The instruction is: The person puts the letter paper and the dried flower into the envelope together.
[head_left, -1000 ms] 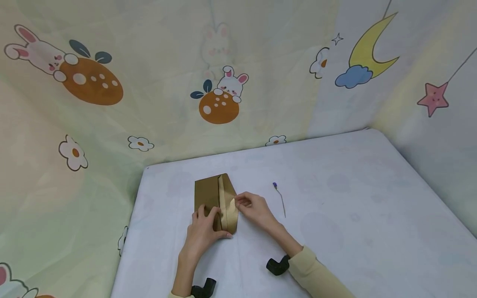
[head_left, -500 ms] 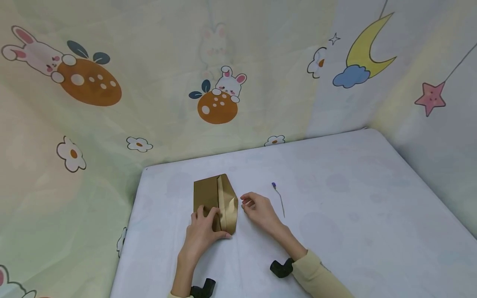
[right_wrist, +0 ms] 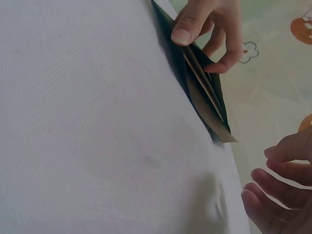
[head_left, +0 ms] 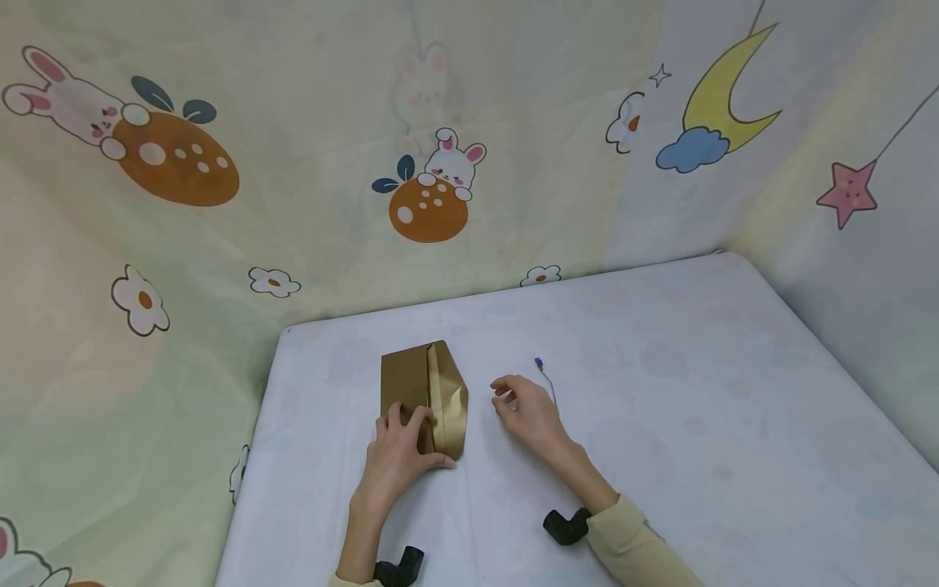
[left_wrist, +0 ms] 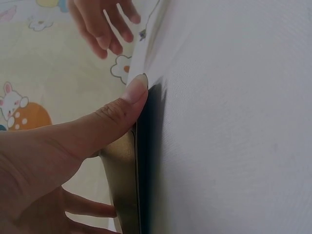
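My left hand point(head_left: 398, 452) held the envelope point(head_left: 405, 377) down on the white tabletop point(head_left: 675, 424), its bent fingers on the gold face and its thumb at the edge nearest me. From the left wrist, the thumb lay along that edge, close over the cloth. The envelope was toward the left side of the table, its flap point(head_left: 455, 408) folded out to the right, paler, shinier and creased, with its point facing my other hand. From the right wrist, the envelope's near end gaped, and thin layers showed inside; I could not tell whether they were paper or folds.

My right hand point(head_left: 534, 414) was apart from the flap, between it and the flower point(head_left: 539, 364). Its fingers were loosely bent and a little spread, with a narrow gap between thumb and forefinger. The purple bloom lay just beyond that hand, which hid the lower stem; I could not tell whether I was touching the stem.

A black piece point(head_left: 399, 567) sat at my left wrist, a similar one at my right, beside the rolled yellow sleeve point(head_left: 641, 542). Behind the table hung a pale curtain point(head_left: 315, 163) printed with rabbits, oranges, flowers, a moon and a star.
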`<state>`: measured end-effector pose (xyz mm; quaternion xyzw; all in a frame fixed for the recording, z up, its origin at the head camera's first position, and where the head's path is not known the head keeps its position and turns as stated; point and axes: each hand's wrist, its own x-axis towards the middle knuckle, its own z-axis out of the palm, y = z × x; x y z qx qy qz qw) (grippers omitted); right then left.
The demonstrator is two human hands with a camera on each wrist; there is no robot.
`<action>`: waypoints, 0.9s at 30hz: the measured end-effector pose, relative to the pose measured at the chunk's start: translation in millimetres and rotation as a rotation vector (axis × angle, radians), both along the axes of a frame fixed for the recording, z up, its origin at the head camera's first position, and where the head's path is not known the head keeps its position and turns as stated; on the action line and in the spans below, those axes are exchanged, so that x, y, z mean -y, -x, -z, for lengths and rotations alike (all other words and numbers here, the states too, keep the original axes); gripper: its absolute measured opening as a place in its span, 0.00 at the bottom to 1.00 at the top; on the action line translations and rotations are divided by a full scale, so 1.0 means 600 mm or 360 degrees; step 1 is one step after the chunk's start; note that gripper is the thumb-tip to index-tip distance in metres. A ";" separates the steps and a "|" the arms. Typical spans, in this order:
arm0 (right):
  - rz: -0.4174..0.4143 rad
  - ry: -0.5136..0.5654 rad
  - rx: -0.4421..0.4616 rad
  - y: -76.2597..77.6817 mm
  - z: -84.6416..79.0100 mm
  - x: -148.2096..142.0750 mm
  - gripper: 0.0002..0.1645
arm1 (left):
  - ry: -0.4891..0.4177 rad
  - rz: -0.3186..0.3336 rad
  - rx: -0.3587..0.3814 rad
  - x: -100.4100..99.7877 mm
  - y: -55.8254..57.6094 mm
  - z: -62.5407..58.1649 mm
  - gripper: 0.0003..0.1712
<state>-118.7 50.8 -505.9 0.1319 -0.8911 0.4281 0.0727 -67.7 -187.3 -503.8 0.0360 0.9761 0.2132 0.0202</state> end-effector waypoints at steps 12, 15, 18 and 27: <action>0.0142 -0.0204 -0.0102 -0.001 0.000 -0.027 0.11 | 0.0000 0.0001 0.0010 0.002 0.000 0.002 0.41; 0.0167 -0.0250 -0.0162 0.000 0.004 -0.035 0.11 | -0.0002 0.0000 0.0012 0.002 0.000 0.002 0.41; 0.0203 -0.0293 -0.0184 0.002 0.005 -0.043 0.11 | -0.0007 0.0005 0.0004 0.001 0.001 0.002 0.41; 0.0311 -0.0373 -0.0084 0.012 0.009 -0.070 0.13 | -0.0017 -0.0002 0.0005 0.000 0.000 0.003 0.41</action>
